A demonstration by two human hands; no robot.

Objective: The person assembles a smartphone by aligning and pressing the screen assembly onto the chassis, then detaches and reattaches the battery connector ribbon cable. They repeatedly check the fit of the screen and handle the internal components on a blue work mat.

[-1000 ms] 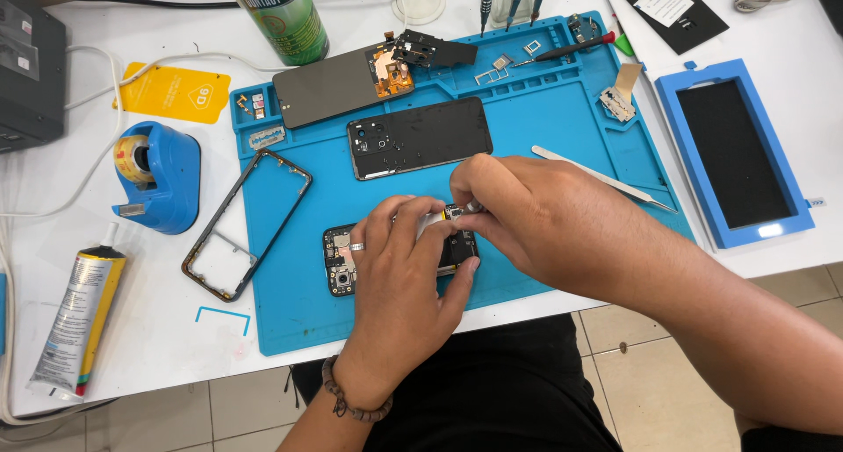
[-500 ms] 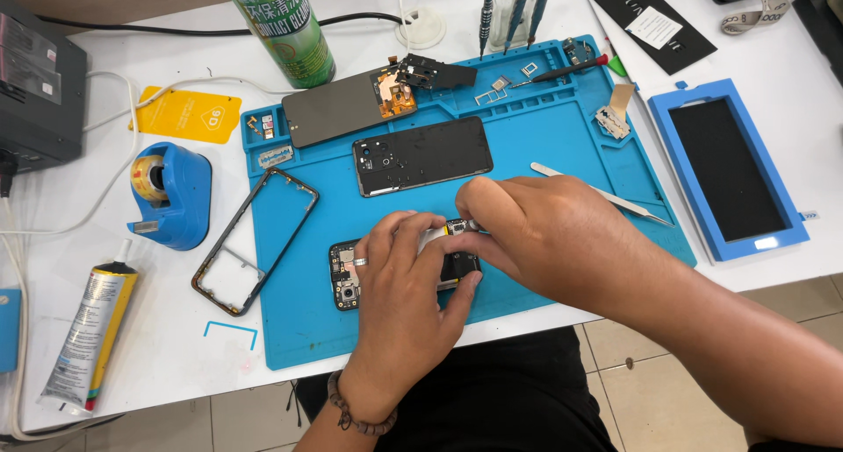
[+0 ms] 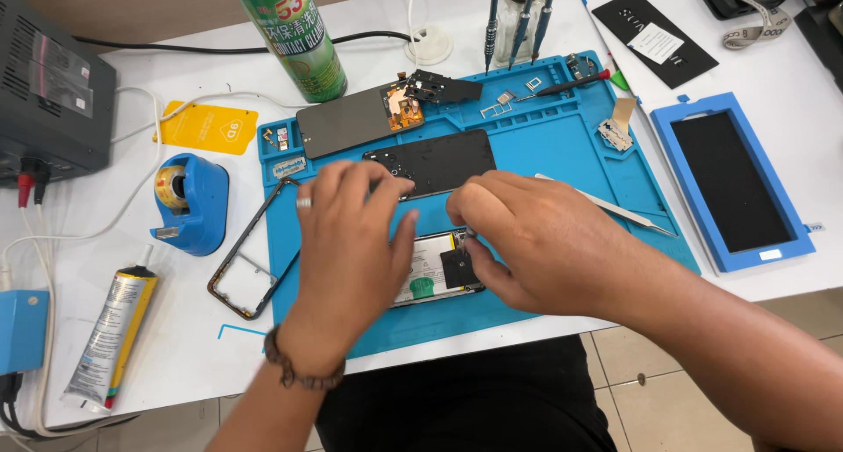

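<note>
Two bare hands work over an opened phone lying near the front edge of a blue work mat. The left hand rests flat, fingers held loosely together, covering the phone's left part and pressing it down. The right hand has its fingertips pinched together over the phone's dark upper end; whatever small thing they pinch is hidden. Just behind the hands a black back cover lies on the mat, and behind that a grey screen panel with a copper-coloured part at one end. A thin phone frame lies tilted across the mat's left edge. White tweezers lie to the right of the right hand. Off the mat stand a green spray can, a blue tape dispenser and a glue tube; at right sits a blue-framed tray.
</note>
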